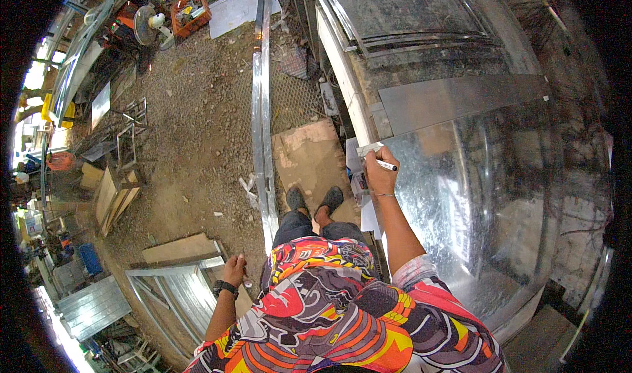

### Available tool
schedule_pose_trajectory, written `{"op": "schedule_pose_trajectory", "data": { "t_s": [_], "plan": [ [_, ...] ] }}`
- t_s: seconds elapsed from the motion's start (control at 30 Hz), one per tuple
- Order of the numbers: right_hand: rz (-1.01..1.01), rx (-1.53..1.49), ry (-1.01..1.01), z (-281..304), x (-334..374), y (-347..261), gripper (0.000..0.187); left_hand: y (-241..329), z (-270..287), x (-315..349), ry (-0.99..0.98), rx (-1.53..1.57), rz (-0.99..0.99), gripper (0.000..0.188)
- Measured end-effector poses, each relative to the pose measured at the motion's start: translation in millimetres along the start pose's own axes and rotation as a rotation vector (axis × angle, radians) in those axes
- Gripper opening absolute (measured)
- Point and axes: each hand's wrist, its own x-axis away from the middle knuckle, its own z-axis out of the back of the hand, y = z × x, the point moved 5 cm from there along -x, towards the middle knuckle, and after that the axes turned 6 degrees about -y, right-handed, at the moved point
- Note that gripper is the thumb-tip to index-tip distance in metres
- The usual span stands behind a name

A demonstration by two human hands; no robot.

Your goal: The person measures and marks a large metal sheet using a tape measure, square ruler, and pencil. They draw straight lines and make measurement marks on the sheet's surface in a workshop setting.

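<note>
My right hand [380, 169] is closed around a white marker pen [386, 165] with a dark end, at the left edge of a workbench topped with sheet metal. A small pale strip [368, 149] lies by the fingertips at that edge; whether my hand touches it is hard to tell. Beside it, a shiny metal sheet [454, 195] covers the near part of the bench, and a narrower dull grey sheet [461, 100] lies across its far side. My left hand [233, 272] hangs low at my left side, its fingers curled in, with nothing visible in it.
Long metal profiles [261, 110] run along the ground left of my feet. I stand at a brown board [309, 156]. Metal frames [174, 294] and wooden boards [113, 198] sit to the left. Farther off are a fan [146, 25] and an orange crate [190, 12].
</note>
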Motion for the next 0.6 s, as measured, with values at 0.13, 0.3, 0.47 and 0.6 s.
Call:
{"op": "schedule_pose_trajectory", "data": {
  "t_s": [0.13, 0.3, 0.47, 0.6],
  "plan": [
    [0.017, -0.189, 0.020, -1.3, -0.2, 17.6, 0.015, -3.8, 2.5, -7.7, -0.002, 0.042, -0.075, 0.044],
    [0.023, -0.337, 0.166, 17.9, 4.4, 36.1, 0.016, 9.2, 6.8, -41.5, -0.063, 0.092, -0.029, 0.038],
    [-0.291, -0.678, 0.066, 48.1, 63.3, -25.2, 0.020, 141.6, -11.6, -68.3, -0.134, -0.092, -0.444, 0.025],
    [-0.385, -0.783, -0.030, 54.6, 130.5, -68.6, 0.030, 254.1, -50.4, -60.5, -0.523, 0.086, -0.672, 0.026]
  ]
}}
